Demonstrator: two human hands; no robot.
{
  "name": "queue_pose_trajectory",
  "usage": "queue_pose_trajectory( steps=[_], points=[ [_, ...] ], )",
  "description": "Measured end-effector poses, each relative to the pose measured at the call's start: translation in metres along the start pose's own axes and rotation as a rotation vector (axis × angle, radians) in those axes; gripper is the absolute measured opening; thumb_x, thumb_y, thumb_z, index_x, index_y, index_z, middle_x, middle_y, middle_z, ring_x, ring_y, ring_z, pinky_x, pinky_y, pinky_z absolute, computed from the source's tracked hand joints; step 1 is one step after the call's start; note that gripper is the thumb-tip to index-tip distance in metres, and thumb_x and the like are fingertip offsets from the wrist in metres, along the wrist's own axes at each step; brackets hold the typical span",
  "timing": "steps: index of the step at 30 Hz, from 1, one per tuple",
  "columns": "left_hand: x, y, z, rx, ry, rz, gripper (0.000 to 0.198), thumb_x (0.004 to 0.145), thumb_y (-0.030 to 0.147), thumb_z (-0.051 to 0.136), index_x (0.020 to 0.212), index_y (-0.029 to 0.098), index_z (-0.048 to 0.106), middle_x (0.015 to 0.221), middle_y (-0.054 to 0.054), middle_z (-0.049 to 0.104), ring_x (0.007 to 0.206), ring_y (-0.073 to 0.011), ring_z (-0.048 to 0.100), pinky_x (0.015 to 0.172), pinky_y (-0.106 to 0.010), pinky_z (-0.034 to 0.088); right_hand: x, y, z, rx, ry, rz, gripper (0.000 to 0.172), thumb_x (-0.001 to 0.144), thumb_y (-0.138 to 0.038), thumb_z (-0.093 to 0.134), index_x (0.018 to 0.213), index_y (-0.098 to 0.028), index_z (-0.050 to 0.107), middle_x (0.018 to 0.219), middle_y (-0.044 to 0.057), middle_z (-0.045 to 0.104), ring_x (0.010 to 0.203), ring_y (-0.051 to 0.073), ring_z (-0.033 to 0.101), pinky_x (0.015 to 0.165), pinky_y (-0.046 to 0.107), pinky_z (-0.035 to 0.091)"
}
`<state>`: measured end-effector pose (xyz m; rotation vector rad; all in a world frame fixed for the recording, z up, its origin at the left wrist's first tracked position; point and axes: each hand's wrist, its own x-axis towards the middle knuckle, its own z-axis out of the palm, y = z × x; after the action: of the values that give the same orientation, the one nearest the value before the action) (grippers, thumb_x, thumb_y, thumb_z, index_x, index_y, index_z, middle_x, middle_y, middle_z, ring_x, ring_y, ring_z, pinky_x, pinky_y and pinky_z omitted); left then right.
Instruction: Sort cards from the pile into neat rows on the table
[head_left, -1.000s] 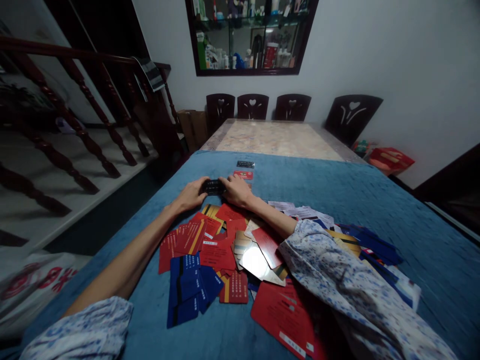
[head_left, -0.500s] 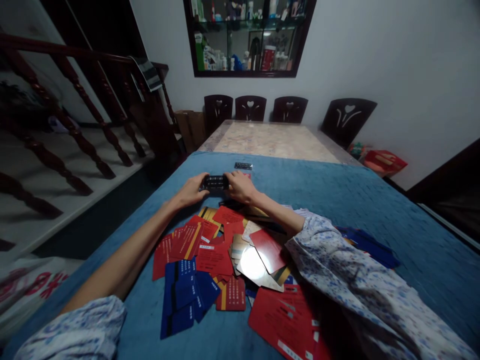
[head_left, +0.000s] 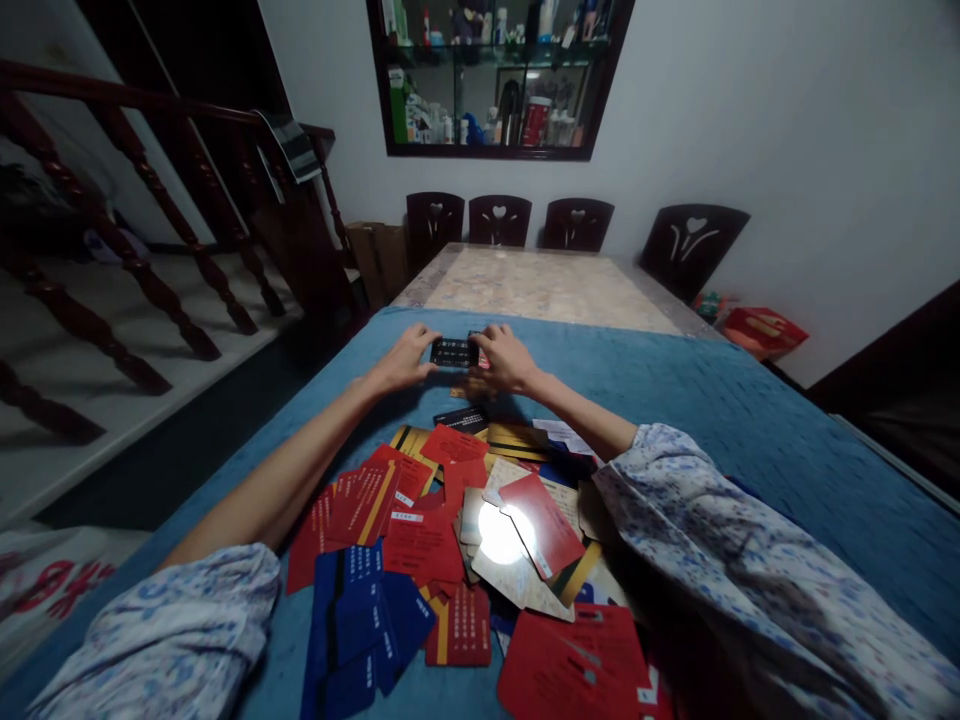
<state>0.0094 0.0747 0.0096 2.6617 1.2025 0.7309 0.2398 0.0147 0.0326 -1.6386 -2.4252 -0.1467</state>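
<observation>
Holding a black rectangular card (head_left: 452, 353) with white print
Pinched end to end between fingers of left hand (head_left: 409, 358) and right hand (head_left: 508, 358)

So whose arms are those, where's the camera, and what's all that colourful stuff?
There's no robot here, just a person using two bare hands. The camera is worn on their head, looking forward and down, so you see roughly what they see. The left hand and right hand hold a black card by its ends. Nearer the camera, red cards, blue cards and gold cards lie in an overlapping pile on a blue cloth.
</observation>
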Motion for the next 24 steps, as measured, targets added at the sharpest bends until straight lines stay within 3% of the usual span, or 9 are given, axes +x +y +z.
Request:
queue_pose_trajectory(
  steps=[11,24],
  points=[
    [0.063,-0.006,0.016,0.026,-0.075,0.036,0.054,0.072,0.024,0.076,0.125,0.017,0.066,0.121,-0.011,0.059,0.120,-0.0317,0.054,0.109,-0.046,0.045,0.019,0.043,0.010,0.024,0.008,0.032,0.041,0.092,-0.032,0.061,0.128,-0.011,0.063,0.131,0.019,0.056,0.118,0.032,0.048,0.096,0.041,0.046],
    [0.110,-0.021,0.044,-0.017,-0.129,0.026,0.045,0.067,0.021,0.074,0.111,0.016,0.073,0.114,-0.011,0.067,0.108,-0.0304,0.062,0.100,-0.041,0.052,0.047,0.077,0.034,0.103,-0.008,0.102,0.039,0.089,-0.022,0.065,0.125,-0.008,0.066,0.129,0.019,0.060,0.118,0.028,0.058,0.101,0.035,0.046]
  ],
)
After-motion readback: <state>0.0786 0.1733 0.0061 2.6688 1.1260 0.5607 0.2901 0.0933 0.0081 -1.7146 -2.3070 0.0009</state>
